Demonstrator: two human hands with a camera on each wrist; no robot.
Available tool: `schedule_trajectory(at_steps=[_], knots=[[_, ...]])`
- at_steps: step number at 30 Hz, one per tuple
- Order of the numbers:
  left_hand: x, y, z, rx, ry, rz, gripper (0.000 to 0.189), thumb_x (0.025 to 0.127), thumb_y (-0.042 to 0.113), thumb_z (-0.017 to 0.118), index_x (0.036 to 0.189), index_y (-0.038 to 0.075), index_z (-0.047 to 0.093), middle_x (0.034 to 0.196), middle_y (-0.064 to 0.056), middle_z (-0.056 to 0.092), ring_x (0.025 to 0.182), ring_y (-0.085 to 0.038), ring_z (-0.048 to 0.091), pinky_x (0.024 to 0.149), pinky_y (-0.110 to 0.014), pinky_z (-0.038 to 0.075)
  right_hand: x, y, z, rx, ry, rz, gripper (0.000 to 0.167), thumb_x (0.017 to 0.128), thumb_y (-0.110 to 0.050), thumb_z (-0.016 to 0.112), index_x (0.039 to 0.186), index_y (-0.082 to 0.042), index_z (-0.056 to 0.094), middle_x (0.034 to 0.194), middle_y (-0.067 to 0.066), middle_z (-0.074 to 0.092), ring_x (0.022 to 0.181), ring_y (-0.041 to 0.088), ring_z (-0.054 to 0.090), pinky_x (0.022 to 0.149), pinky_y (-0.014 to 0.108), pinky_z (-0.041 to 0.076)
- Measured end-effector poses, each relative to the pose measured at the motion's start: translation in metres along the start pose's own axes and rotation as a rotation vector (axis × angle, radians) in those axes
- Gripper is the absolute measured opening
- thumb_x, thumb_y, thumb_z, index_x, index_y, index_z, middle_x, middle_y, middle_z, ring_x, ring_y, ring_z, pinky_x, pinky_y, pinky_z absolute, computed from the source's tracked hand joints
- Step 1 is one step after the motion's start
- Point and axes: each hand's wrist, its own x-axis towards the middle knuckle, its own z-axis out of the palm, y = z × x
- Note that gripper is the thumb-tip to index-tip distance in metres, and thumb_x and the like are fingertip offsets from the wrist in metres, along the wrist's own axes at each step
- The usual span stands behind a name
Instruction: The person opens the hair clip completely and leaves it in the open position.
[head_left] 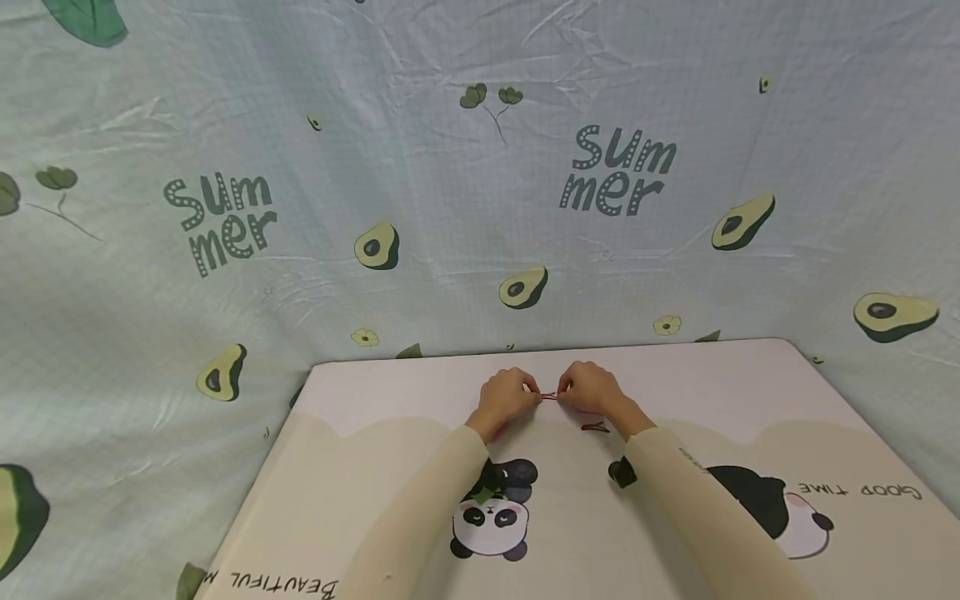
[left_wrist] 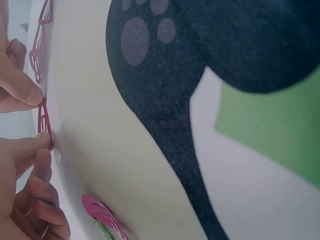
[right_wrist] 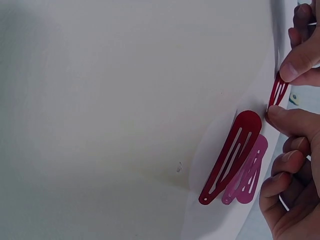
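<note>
Where both hands meet: toward the far side of the table [head_left: 375, 475], a red hair clip [head_left: 549, 397] bridges the gap between a person's fingertips, seen over my remote feed.
Left hand [head_left: 506, 393]: thumb and fingertip pinch the clip's left end; the other fingers curl inward.
Right hand [head_left: 590, 387]: thumb and fingertip pinch the right end, the remaining fingers bent below. I cannot tell whether the clip touches the tabletop.
Right-side clips: on the near side of the right hand, a dark red clip [right_wrist: 242, 155] lies partly over a pink clip [right_wrist: 261, 145].
Left-side clips: near the left hand, a magenta clip [left_wrist: 100, 210] rests against a green clip [left_wrist: 102, 229], both cut by my left wrist view.
Panda print [head_left: 491, 521]: upside down to my head camera, it decorates the near tabletop, between two beige sleeves [head_left: 420, 525].
Avocado curtain [head_left: 442, 183]: pale fabric, lettered "summer," hangs beyond the far edge.
</note>
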Motion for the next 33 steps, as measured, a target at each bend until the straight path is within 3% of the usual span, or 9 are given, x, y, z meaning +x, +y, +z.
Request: schedule_trajectory(at_steps=[16,25,33], knots=[[0.001,-0.007,-0.003,-0.067,-0.017,-0.013,0.013,0.089,0.027,0.076,0.097,0.020,0.084,0.105,-0.002,0.080,0.093,-0.023,0.071,0.070,-0.036,0.051,-0.006,0.004,-0.009,0.087,-0.013,0.042,0.014,0.092,-0.021,0.075,0.098,-0.011,0.082,0.096,0.003,0.075,0.079,0.017,0.058,0.068,0.032,0.046],[-0.009,-0.023,-0.015,-0.180,-0.008,-0.012,0.016,0.094,0.026,0.073,0.102,0.016,0.083,0.078,0.000,0.075,0.068,-0.011,0.063,0.063,-0.029,0.045,-0.006,0.003,-0.021,0.074,0.030,0.003,0.019,0.094,-0.027,0.072,0.101,-0.011,0.080,0.086,0.001,0.071,0.073,0.015,0.057,0.060,0.028,0.043],[-0.022,-0.049,-0.028,-0.211,0.038,0.001,0.016,0.093,0.024,0.074,0.101,0.014,0.083,0.069,-0.001,0.071,0.059,-0.011,0.055,0.054,-0.025,0.037,-0.007,-0.014,-0.018,0.102,0.069,-0.047,0.017,0.093,-0.027,0.074,0.101,-0.013,0.080,0.080,0.000,0.066,0.072,0.015,0.054,0.060,0.027,0.042]])
